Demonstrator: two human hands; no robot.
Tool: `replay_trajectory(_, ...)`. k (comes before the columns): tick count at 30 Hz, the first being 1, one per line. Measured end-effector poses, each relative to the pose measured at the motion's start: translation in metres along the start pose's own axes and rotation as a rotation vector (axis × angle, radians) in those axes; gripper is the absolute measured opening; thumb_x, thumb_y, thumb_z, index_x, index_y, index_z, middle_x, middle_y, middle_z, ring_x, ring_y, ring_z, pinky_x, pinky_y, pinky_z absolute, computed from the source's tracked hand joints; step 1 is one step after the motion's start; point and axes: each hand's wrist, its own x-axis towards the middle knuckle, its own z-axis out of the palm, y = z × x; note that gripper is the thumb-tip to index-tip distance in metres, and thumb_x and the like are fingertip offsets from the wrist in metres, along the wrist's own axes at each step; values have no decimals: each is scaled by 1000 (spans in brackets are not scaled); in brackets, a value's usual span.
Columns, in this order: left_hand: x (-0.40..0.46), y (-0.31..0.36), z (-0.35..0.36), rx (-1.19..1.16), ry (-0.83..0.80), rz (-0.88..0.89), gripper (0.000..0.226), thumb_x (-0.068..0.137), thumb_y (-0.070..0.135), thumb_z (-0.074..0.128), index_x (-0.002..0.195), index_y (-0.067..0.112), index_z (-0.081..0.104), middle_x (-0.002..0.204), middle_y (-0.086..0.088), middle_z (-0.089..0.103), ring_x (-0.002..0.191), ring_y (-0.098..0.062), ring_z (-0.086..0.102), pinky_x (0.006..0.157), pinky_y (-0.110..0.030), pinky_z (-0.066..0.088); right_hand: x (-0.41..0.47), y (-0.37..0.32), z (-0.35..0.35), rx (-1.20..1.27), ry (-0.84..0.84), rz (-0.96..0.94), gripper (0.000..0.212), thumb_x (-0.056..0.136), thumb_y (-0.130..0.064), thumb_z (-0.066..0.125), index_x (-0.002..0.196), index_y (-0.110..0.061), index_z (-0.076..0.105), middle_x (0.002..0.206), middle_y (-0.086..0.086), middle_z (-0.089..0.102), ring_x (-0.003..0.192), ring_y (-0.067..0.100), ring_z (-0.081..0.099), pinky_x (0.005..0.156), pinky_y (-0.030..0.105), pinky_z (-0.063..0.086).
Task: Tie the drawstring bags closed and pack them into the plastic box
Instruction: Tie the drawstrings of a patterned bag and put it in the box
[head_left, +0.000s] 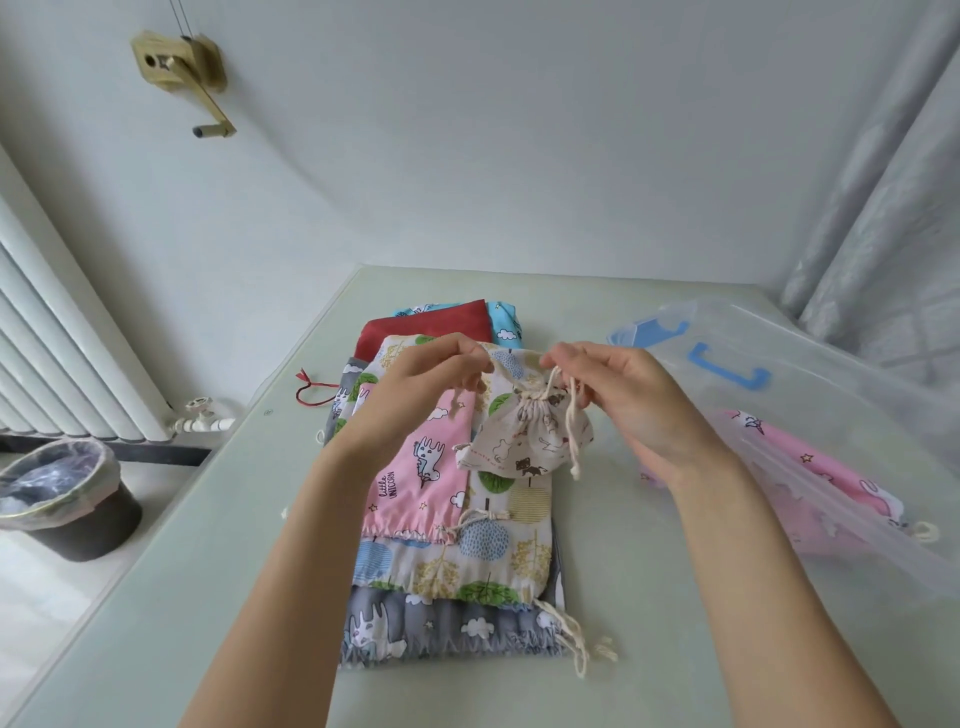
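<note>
A small cream drawstring bag (524, 441) with animal prints hangs in the air above a stack of flat bags. Its neck is cinched. My left hand (431, 374) pinches the cord at the upper left of the neck. My right hand (618, 389) pinches the cord at the upper right, and loose cord ends dangle below it. The stack (457, 545) on the table holds a pink unicorn bag, a tree-print bag, a grey bag, a red one and a blue one. The clear plastic box (831, 431) lies to the right with a pink bag (810, 467) inside.
The box has blue latches (727, 369). A red cord (311, 387) lies left of the stack. The pale table (208, 571) ends at the left, where a lined bin (62, 493) and a radiator (57, 332) stand on the floor. A curtain (883, 208) hangs at the right.
</note>
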Motion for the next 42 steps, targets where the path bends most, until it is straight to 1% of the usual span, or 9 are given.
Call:
replay_trajectory(3, -2, 6, 0, -148, -27, 5, 19, 86, 25, 53, 70, 19, 63, 76, -6, 51, 73, -12, 51, 79, -22, 43, 2, 3, 1, 188, -100, 15, 17, 83, -32, 64, 73, -20, 72, 110, 33, 57, 86, 24, 44, 70, 30, 34)
replay_trajectory(9, -4, 14, 2, -160, -96, 5, 26, 85, 26, 52, 66, 24, 69, 68, 0, 53, 67, -11, 50, 76, -27, 40, 4, 7, -1, 153, -13, 2, 18, 91, -14, 50, 85, -17, 67, 95, 3, 70, 73, 10, 46, 60, 22, 33)
replay_trajectory(12, -5, 15, 6, -213, -134, 26, 21, 86, 24, 54, 78, 26, 73, 69, 2, 60, 72, -11, 57, 81, -27, 43, 3, 3, 5, 100, 94, -21, 18, 95, -12, 49, 86, -14, 64, 77, -6, 72, 61, 3, 50, 54, 12, 39)
replay_trajectory(15, -6, 16, 10, -211, -220, 66, 21, 88, 17, 54, 97, 24, 72, 76, 2, 68, 81, -14, 62, 83, -24, 46, 2, 1, 9, 17, 165, -95, 6, 91, -17, 58, 89, -16, 63, 76, -5, 71, 69, 3, 64, 65, 15, 48)
replay_trajectory(23, -8, 20, 12, -41, -219, 140, 19, 92, 11, 53, 109, 12, 63, 84, -8, 72, 80, -19, 64, 72, -18, 47, 0, -2, 13, -239, 118, -143, 12, 90, -16, 59, 89, -27, 61, 84, -6, 72, 86, 18, 66, 86, 40, 49)
replay_trajectory(31, -7, 20, 18, 112, -147, 227, 18, 87, 26, 57, 103, 21, 62, 72, -2, 72, 64, -15, 66, 69, -19, 48, 1, 1, 13, -176, 149, -123, 3, 88, -20, 62, 90, -19, 60, 81, -4, 73, 80, 13, 67, 82, 34, 50)
replay_trajectory(35, -6, 19, 18, 160, -78, 262, 17, 87, 27, 59, 102, 19, 61, 64, 3, 70, 63, -13, 67, 69, -24, 51, -1, -4, 7, 59, 8, -62, 9, 87, -9, 60, 93, -13, 66, 83, -1, 71, 76, 5, 66, 70, 15, 48)
replay_trajectory(39, -5, 18, 19, 506, -63, 366, 19, 90, 33, 59, 104, 25, 51, 63, 10, 69, 56, -5, 65, 62, -31, 55, 0, -1, 9, 81, -3, -33, 23, 70, -24, 72, 88, -11, 68, 82, 3, 70, 80, 13, 66, 76, 19, 50)
replay_trajectory(42, -6, 20, 28, 697, -60, 362, 28, 87, 43, 56, 102, 27, 40, 65, 14, 69, 55, -1, 62, 58, -34, 53, 3, 4, 11, 19, 69, -17, 12, 74, -17, 75, 83, -12, 69, 76, 2, 69, 74, 13, 64, 73, 20, 51)
